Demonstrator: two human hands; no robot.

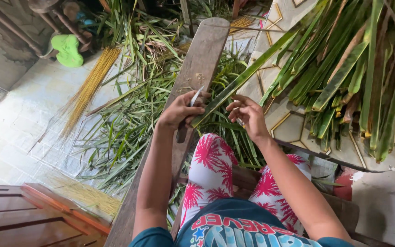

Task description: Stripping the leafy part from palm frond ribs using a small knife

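sitting with knees up in red-and-white patterned trousers [211, 169], facing a long wooden plank [197, 68] sloping up and away. left hand [179, 110] closing around a small knife [195, 97], blade pointing up, pressing against the plank near its right edge. blade touching a long green palm leaf [248, 73] just where the leaf is meeting the plank. leaf running up and to the right from the left hand, crossing toward the pile of cut leaves [353, 68]. right hand [247, 114] hovering just beside the leaf's lower end, fingers curling loosely, half open; cannot tell whether pinching a thin strip or holding nothing. leaf's near end lying between the two hands, closer to the left.

lying heaped on a patterned mat [293, 128] at the right, that pile of broad green leaves, butt ends hanging near the mat's front edge. spreading across the tiled floor [19, 123] to the left of the plank, loose green trimmings [129, 123] and a bundle of yellow leaf ribs [88, 89]. resting near the floor's far left corner, a bright green sandal [67, 50].
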